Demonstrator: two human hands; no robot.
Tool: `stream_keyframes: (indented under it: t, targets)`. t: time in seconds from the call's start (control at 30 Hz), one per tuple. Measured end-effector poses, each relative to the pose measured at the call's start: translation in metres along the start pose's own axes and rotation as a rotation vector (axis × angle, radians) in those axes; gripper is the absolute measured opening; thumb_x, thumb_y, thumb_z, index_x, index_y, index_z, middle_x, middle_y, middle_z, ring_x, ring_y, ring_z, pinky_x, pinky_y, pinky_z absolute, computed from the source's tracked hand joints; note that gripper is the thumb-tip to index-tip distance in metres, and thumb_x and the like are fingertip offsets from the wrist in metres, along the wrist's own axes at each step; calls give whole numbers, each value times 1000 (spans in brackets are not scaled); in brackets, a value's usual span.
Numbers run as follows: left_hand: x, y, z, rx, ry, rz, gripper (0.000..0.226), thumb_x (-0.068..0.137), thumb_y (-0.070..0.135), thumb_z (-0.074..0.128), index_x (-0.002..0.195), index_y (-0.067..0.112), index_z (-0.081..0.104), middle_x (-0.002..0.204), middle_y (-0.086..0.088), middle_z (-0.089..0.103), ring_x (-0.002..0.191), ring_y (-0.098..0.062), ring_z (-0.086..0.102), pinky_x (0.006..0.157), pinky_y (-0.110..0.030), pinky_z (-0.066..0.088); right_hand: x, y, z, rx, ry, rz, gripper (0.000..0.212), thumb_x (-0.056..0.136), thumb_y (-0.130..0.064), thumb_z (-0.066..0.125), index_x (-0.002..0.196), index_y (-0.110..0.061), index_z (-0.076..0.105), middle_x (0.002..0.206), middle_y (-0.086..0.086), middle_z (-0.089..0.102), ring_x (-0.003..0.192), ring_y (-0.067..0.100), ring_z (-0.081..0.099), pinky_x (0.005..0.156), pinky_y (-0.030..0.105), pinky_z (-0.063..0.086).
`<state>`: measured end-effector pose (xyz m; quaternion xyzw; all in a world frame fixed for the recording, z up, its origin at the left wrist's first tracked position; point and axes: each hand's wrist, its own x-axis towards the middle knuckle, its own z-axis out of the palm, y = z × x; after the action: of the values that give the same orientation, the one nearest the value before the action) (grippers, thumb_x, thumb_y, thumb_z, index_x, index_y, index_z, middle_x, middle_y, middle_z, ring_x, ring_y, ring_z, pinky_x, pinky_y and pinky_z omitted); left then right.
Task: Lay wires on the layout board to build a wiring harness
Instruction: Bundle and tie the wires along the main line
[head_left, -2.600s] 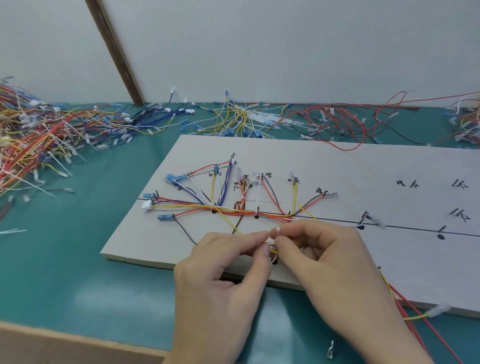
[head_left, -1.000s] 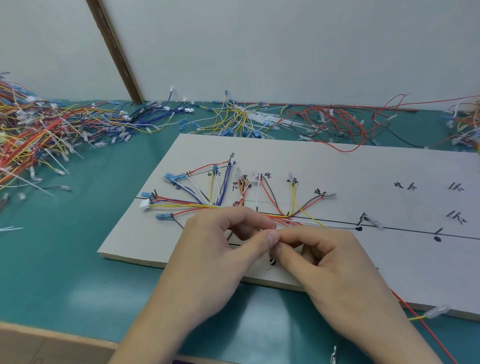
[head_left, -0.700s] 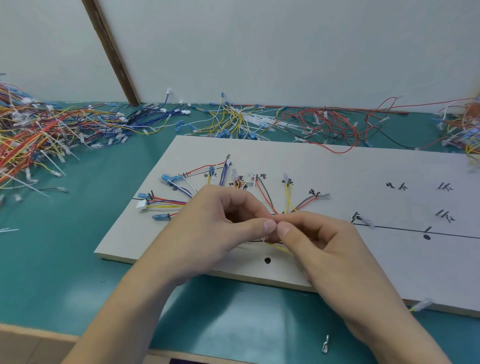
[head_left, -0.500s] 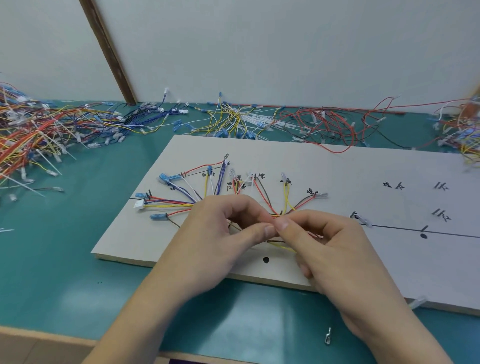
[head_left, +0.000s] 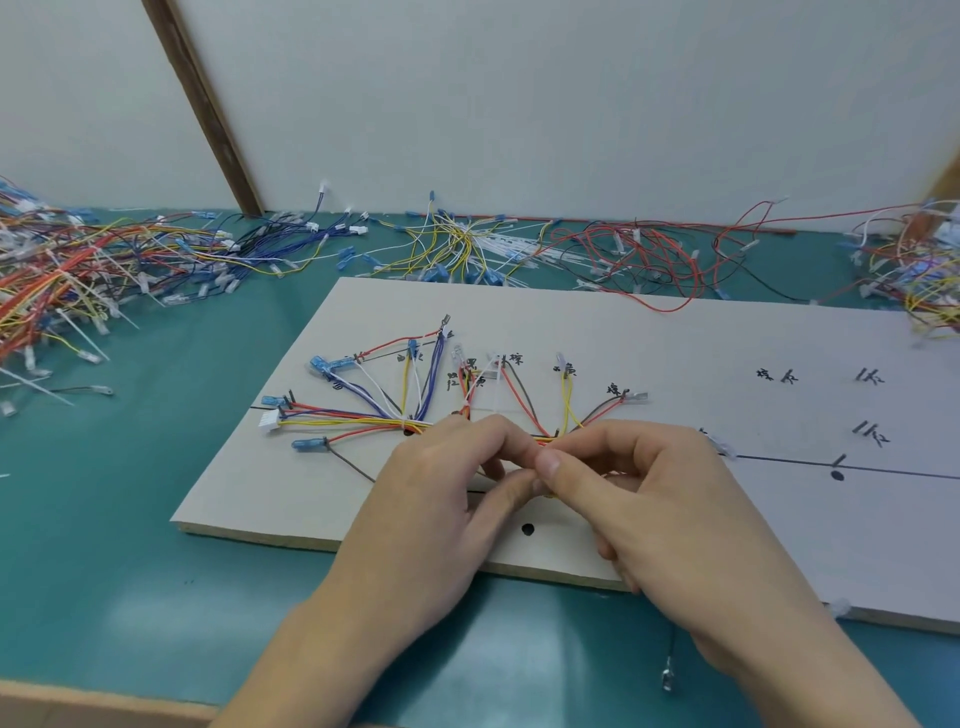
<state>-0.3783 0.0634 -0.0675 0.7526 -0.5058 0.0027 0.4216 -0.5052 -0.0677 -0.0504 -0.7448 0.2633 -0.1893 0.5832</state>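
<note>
Two hands close in, beyond a loose metal terminal (head_left: 668, 678) lying on the green mat (head_left: 104, 519) just off the near edge of the layout board (head_left: 727, 338). Left hand (head_left: 441, 499): curls thumb and forefinger into a narrow pinch. Right hand (head_left: 649, 499): mirrors it, thumb tip against thumb tip, other fingers folded under. Grip the wire trunk (head_left: 353, 423) from both sides, orange and yellow strands showing between the knuckles, probably to keep the run gathered and flat along the drawn line (head_left: 909, 472). Cannot tell whether a tie or a single strand sits between the pads, hidden by the fingers. Leaves a black dot (head_left: 527, 529) uncovered just below the pinch. Beyond the knuckles, fans branches up to handwritten labels, each end at its own mark, with a white connector (head_left: 269, 418) and blue terminals (head_left: 327, 364) at the left end of the trunk. Keeps the right half of the board bare apart from labels and another dot mark (head_left: 837, 475), seemingly for later runs. Farther back, stocks spare wire by kind within reach: a mixed heap (head_left: 62, 280) at left, yellow leads (head_left: 457, 244) in the middle, red leads (head_left: 649, 254) to the right, all against the wall.
</note>
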Motion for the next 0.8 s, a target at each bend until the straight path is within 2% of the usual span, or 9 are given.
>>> stream_keyframes:
  t: [0.17,0.3,0.37,0.43,0.5,0.6,0.73,0.8]
  targets:
    - [-1,-1,3,-12,18,8,14,93,23,75,93,31,65,83,28,58,70,10,53,64,-3,34,4,-2,-5,32,-64,44,14,91,-32,73,81,-26,80,48,-12,57,38,5,41,39,14,29]
    - [-2,-2,4,-63,34,-16,16,89,18,80,91,28,68,82,24,66,67,11,54,63,-1,36,7,-3,-6,78,-98,97,14,91,-29,75,80,-22,80,56,5,62,42,7,43,39,18,30]
    - [-3,-2,4,-141,39,-53,13,87,20,81,90,29,72,80,23,71,64,13,55,60,-1,36,8,-1,-5,67,-78,109,14,92,-31,74,81,-22,78,49,-6,55,40,6,42,38,15,29]
    - [-4,-2,4,-231,28,-102,8,86,24,79,90,30,75,79,22,74,61,11,57,57,-2,37,8,0,-3,-36,-39,56,14,93,-35,72,82,-26,76,49,-11,58,40,3,44,41,13,32]
    - [-3,-4,4,-314,6,-167,6,86,28,78,90,31,77,79,19,77,60,6,59,57,-6,40,7,1,0,-174,-2,-37,17,92,-38,70,80,-28,75,61,-13,68,46,1,50,50,14,36]
    - [-2,-7,0,-392,-39,-241,10,84,36,78,94,35,78,81,16,78,63,0,64,59,-15,46,7,0,3,-249,40,-120,18,93,-36,69,77,-28,73,70,-12,72,53,1,53,52,15,38]
    - [1,-8,-6,-481,-134,-271,10,88,33,77,97,35,81,86,13,80,72,3,67,65,-8,46,9,-3,3,-296,24,-174,18,95,-27,69,77,-27,72,72,-10,72,67,7,63,60,21,46]
    - [3,-9,-9,-524,-175,-294,12,87,34,77,98,34,82,85,12,79,73,-1,67,66,-12,46,10,-5,2,-311,9,-193,18,95,-26,69,78,-26,73,73,-10,72,68,9,63,63,24,48]
